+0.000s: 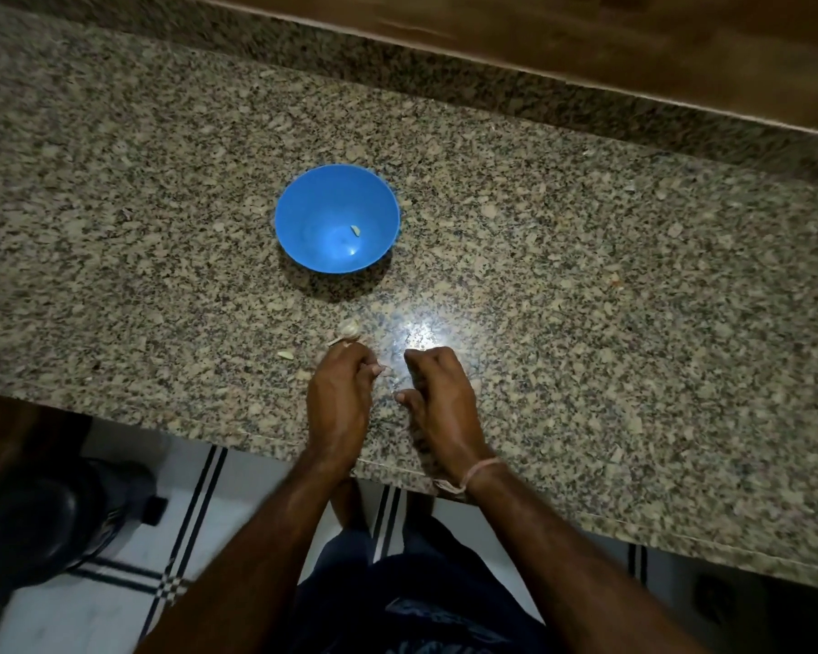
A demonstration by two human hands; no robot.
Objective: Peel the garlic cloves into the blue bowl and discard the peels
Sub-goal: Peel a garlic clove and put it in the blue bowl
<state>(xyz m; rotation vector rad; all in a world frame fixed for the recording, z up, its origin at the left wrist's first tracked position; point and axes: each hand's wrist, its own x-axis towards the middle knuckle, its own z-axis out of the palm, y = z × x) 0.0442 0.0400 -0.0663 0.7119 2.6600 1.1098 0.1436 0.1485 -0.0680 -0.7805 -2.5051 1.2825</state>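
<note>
Speckled granite tabletop (586,276) is glaring under a light spot, blurring the hands. The left hand (338,398) is curling its fingers around a pale scrap (343,343), peel or clove unclear. The right hand (440,398) is curling too, and I cannot tell whether it holds anything. A dark round object (43,516) is sitting on the floor. A papery garlic clove (349,327) is lying just beyond the left hand. The blue bowl (303,200), farther back, is holding one peeled clove (355,230).

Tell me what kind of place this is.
Most likely a home kitchen. The work surface is a speckled granite countertop, a blue bowl on it holds one garlic clove, and a white tiled floor with dark stripes shows below the counter's edge.
</note>
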